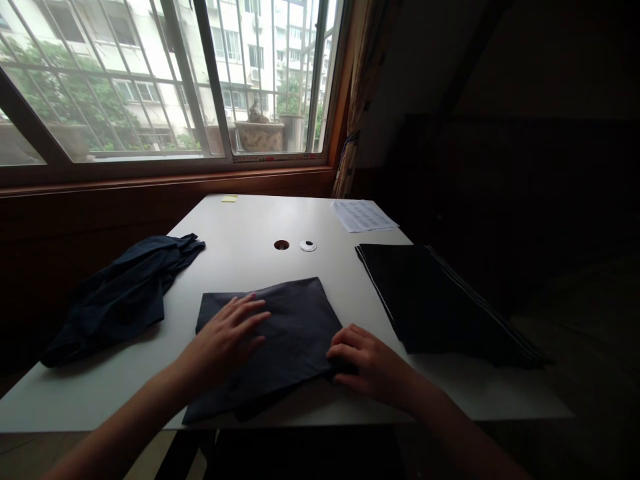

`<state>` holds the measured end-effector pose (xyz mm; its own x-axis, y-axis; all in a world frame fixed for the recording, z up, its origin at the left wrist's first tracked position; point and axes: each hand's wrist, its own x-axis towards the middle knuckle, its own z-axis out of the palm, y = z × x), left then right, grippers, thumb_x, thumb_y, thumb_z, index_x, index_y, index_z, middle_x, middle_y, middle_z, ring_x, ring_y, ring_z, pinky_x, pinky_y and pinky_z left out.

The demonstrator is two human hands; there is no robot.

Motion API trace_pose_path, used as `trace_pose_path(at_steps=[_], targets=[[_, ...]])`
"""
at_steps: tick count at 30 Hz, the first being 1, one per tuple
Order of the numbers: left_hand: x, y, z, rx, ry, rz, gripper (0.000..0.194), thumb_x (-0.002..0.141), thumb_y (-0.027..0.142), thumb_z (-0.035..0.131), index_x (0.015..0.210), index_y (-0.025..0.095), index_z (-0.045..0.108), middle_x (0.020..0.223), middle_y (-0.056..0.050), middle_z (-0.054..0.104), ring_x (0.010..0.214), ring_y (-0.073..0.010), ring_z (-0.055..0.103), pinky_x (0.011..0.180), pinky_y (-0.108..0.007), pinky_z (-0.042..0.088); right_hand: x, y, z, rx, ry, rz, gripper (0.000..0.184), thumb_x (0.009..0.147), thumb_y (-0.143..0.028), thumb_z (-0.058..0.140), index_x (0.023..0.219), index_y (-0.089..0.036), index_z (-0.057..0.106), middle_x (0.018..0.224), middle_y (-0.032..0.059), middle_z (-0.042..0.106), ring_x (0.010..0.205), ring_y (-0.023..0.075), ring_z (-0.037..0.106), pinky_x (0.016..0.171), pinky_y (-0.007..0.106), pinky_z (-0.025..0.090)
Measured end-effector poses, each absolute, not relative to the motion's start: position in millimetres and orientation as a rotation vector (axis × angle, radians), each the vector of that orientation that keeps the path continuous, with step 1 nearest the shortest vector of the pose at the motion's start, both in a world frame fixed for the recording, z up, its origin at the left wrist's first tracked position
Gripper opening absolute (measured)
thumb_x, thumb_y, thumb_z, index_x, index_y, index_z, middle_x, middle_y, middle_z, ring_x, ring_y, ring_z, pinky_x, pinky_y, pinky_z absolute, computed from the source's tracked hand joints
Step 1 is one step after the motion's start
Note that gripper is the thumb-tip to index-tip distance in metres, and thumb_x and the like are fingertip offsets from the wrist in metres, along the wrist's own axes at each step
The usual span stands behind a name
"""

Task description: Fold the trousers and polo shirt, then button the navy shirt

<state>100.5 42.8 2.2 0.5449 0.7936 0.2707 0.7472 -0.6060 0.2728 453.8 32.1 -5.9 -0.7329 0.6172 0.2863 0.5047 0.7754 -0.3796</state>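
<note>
A dark blue-grey piece of cloth [295, 320], folded into a rough rectangle, lies at the near middle of the table. My left hand [227, 337] is over its left part with fingers spread; whether the fingertips touch it I cannot tell. At the cloth's right edge, my right hand [363, 363] has its fingers curled around the fabric. A darker layer shows beneath the lower edge, near the table's front.
The white table [245, 227] has a crumpled dark garment [125, 287] hanging over its left edge. Dark folded fabric [440, 300] lies on the right. Printed paper sheets [365, 215], a yellow note [229, 199], a round hole [281, 245] and its cover [308, 246] are farther back.
</note>
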Motion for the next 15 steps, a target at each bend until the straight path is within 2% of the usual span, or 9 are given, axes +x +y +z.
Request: trace_pose_path(at_steps=[4, 7, 9, 11, 13, 15], targets=[[139, 7, -9, 2.791, 1.107, 0.364, 0.061, 0.092, 0.049, 0.06, 0.148, 0.033, 0.044, 0.153, -0.009, 0.046, 0.146, -0.0347, 0.035, 0.118, -0.063, 0.027, 469, 29, -16, -0.873, -2.56, 0.328, 0.015, 0.088, -0.009, 0.063, 0.098, -0.02, 0.065, 0.095, 0.0057, 0.063, 0.09, 0.0189, 0.057, 0.081, 0.032, 0.05], [143, -9, -15, 2.812, 1.103, 0.324, 0.065, 0.087, 0.046, 0.066, 0.148, 0.033, 0.044, 0.149, -0.01, 0.05, 0.141, -0.0363, 0.041, 0.117, -0.064, 0.026, 474, 27, -16, -0.843, -2.566, 0.29, 0.023, 0.089, -0.002, 0.054, 0.099, -0.02, 0.064, 0.093, 0.0058, 0.061, 0.087, 0.0185, 0.056, 0.078, 0.031, 0.05], [139, -17, -16, 2.803, 1.177, 0.273, 0.058, 0.086, 0.036, 0.067, 0.141, 0.031, 0.051, 0.138, -0.01, 0.059, 0.13, -0.0344, 0.051, 0.115, -0.06, 0.032, 477, 25, -14, -0.826, -2.566, 0.251, 0.027, 0.087, 0.0, 0.052, 0.102, -0.02, 0.063, 0.095, 0.0067, 0.06, 0.088, 0.0194, 0.055, 0.078, 0.032, 0.05], [132, -24, -16, 2.776, 1.27, 0.162, 0.04, 0.084, 0.025, 0.065, 0.124, 0.028, 0.061, 0.119, -0.009, 0.066, 0.109, -0.0306, 0.06, 0.102, -0.054, 0.044, 478, 21, -13, -0.819, -2.57, 0.207, 0.029, 0.086, 0.001, 0.052, 0.104, -0.019, 0.063, 0.097, 0.0074, 0.06, 0.089, 0.0203, 0.054, 0.08, 0.034, 0.05], [124, -31, -17, 2.751, 1.344, 0.045, 0.024, 0.083, 0.017, 0.06, 0.105, 0.025, 0.064, 0.102, -0.008, 0.067, 0.091, -0.0274, 0.062, 0.084, -0.046, 0.051, 479, 17, -13, -0.812, -2.582, 0.177, 0.03, 0.085, 0.001, 0.051, 0.105, -0.019, 0.062, 0.098, 0.0079, 0.06, 0.089, 0.021, 0.054, 0.081, 0.036, 0.05], [119, -37, -22, 2.739, 1.381, -0.022, 0.018, 0.083, 0.012, 0.053, 0.094, 0.024, 0.062, 0.094, -0.007, 0.066, 0.082, -0.0253, 0.06, 0.074, -0.041, 0.05, 480, 13, -15, -0.819, -2.605, 0.158, 0.033, 0.084, 0.002, 0.05, 0.105, -0.019, 0.063, 0.098, 0.0082, 0.06, 0.089, 0.0216, 0.054, 0.082, 0.037, 0.05]])
